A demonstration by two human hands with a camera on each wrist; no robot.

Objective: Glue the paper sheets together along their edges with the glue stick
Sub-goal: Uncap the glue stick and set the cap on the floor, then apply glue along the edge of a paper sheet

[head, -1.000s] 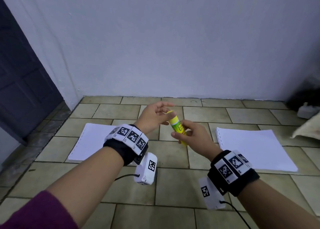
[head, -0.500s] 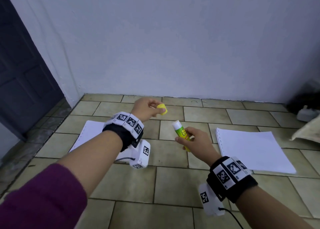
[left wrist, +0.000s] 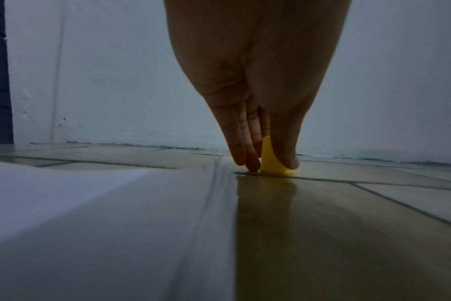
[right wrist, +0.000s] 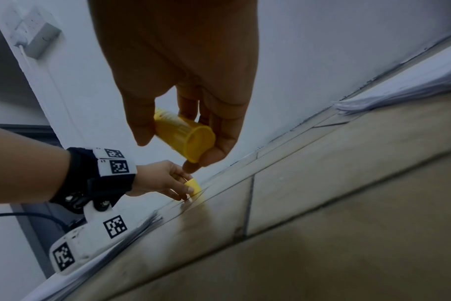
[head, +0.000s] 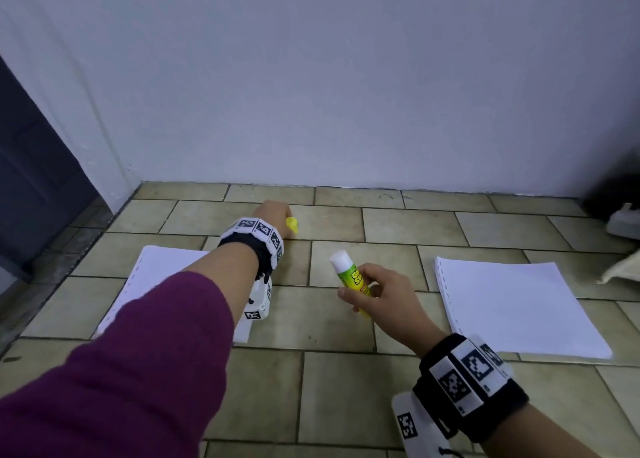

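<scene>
Yellow cap [head: 292, 224] sits pinched between thumb and fingers of the left hand [head: 275, 215], its lower end touching the tiled floor [head: 346, 388] near the wall [head: 346, 77]; in the left wrist view the cap [left wrist: 272, 160] meets the tile at a grout line, fingertips [left wrist: 247, 160] down beside it. Left hand is extended well forward, just past the far corner of the left paper stack [head: 159, 274]. Right hand [head: 381, 298] is held above the floor, nearer the body, fingers and thumb curled round the glue stick [head: 349, 284]. Stick is uncapped, white glue end up and tilted toward the left hand; green-and-yellow label faces the head camera. The right wrist view shows the stick's yellow base [right wrist: 191, 140] gripped between thumb and fingers [right wrist: 219, 130], with the left hand [right wrist: 162, 179] and cap [right wrist: 193, 185] lower down beyond it. Glue stick lies between the two paper stacks, apart from both. Right paper stack [head: 512, 305] lies flat on the tiles to the right of the right hand, holes punched along its left edge. Left forearm, in a purple sleeve [head: 138, 371], crosses over the left stack.
</scene>
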